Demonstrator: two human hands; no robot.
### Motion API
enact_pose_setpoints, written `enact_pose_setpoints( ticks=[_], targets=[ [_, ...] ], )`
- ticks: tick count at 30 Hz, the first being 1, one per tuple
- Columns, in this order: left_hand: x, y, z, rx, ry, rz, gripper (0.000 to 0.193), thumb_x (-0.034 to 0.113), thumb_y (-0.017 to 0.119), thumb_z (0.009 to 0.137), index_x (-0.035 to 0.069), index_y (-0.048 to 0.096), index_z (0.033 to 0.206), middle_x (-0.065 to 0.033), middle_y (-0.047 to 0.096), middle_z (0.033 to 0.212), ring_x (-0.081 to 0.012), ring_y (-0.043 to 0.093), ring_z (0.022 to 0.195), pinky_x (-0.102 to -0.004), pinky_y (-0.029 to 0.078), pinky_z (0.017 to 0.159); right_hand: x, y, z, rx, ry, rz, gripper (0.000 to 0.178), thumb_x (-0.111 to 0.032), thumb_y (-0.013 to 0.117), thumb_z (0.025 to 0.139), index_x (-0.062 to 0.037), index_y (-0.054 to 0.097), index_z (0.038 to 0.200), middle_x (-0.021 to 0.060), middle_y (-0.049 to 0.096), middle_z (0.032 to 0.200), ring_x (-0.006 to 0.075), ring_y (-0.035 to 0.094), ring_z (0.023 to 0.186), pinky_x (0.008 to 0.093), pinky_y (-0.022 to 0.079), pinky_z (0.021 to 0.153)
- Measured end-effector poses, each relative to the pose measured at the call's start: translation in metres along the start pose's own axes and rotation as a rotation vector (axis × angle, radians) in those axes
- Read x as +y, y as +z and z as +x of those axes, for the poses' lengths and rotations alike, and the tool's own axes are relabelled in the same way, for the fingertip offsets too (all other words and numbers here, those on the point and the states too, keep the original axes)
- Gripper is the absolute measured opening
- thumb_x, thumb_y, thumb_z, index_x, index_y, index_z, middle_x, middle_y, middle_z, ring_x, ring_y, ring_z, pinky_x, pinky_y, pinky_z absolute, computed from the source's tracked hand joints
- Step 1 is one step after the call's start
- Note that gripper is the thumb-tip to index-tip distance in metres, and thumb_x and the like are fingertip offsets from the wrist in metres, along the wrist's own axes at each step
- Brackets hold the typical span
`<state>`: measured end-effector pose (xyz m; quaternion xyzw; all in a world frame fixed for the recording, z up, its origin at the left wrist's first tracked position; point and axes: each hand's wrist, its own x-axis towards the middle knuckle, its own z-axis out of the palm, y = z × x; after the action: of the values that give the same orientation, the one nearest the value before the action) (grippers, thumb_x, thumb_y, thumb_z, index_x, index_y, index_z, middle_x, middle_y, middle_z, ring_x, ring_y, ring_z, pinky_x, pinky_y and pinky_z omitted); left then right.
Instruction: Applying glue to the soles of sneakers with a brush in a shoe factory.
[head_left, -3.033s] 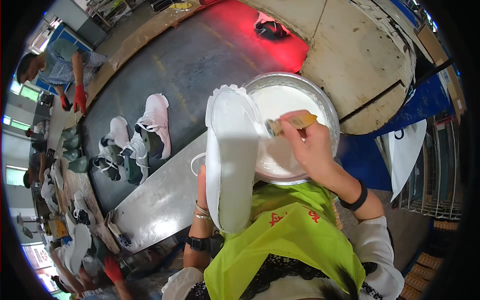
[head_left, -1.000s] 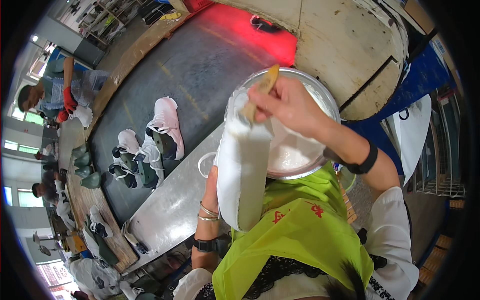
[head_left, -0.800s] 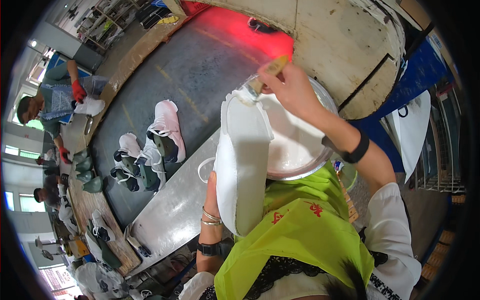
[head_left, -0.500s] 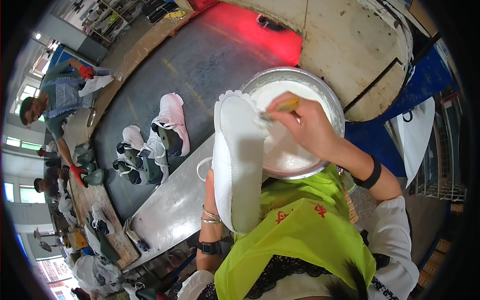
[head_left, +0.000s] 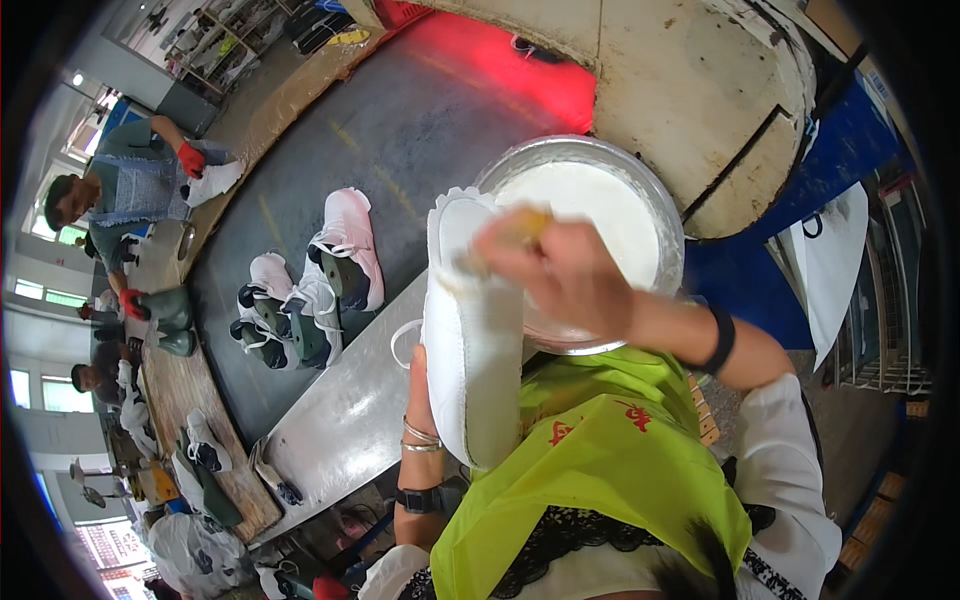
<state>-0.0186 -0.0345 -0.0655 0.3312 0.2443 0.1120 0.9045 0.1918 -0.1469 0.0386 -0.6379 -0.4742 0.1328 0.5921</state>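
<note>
- Shiny round metal basin (head_left: 672, 200) with smooth white stuff (head_left: 590, 190) in it, slick metal sheet (head_left: 340, 430) alongside.
- The white shoe (head_left: 492, 360) is sole-up by the basin's left rim: long pale bottom, kinda wavy far edge, loose lace loop.
- Left hand (head_left: 418, 385) grips its side, most fingers hidden.
- Right hand (head_left: 565, 270), super blurry, is closed round a yellow-handled brush (head_left: 530, 226) over the sole.
</note>
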Motion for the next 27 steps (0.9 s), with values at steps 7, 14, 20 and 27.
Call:
enact_pose_setpoints(
  ticks=[7,14,20,27],
  targets=[
    [-0.002,-0.022,-0.004,0.077,0.033,0.093,0.068,0.053,0.03,0.097,0.001,0.034,0.14,-0.0177,0.051,0.13,-0.0287,0.058,0.111,-0.04,0.051,0.092,0.046,-0.008,0.048,0.207,0.279,0.048,0.024,-0.017,0.057,0.092,0.0057,0.06,0.099,0.0088,0.067,0.083,0.011,0.064,0.071,0.0248,0.051,0.064],
    [0.044,-0.041,0.04,0.091,0.055,0.076,0.057,0.045,0.033,0.099,0.002,0.041,0.135,-0.0152,0.058,0.122,-0.0253,0.063,0.101,-0.0377,0.054,0.087,0.044,-0.012,-0.008,0.211,0.485,0.233,0.024,-0.019,0.059,0.092,0.0045,0.062,0.094,0.008,0.065,0.077,0.0117,0.063,0.07,0.0259,0.05,0.064],
    [0.146,-0.015,0.236,0.02,0.074,0.113,0.055,0.041,0.055,0.093,0.0,0.048,0.129,-0.0124,0.061,0.12,-0.0236,0.064,0.101,-0.0376,0.054,0.087,0.045,-0.048,-0.01,0.32,0.317,0.35,0.013,-0.003,0.06,0.09,0.0034,0.061,0.101,0.008,0.061,0.097,0.0115,0.06,0.085,0.0247,0.051,0.073],
    [0.12,0.037,0.551,0.419,0.195,0.28,0.086,0.053,0.081,0.065,-0.011,0.056,0.116,-0.0172,0.063,0.112,-0.0223,0.063,0.093,-0.0383,0.051,0.079,0.047,-0.084,-0.015,0.511,0.442,0.076,0.011,0.003,0.055,0.09,0.0053,0.059,0.099,0.0133,0.061,0.101,0.0193,0.062,0.093,0.029,0.052,0.081]
  ],
)
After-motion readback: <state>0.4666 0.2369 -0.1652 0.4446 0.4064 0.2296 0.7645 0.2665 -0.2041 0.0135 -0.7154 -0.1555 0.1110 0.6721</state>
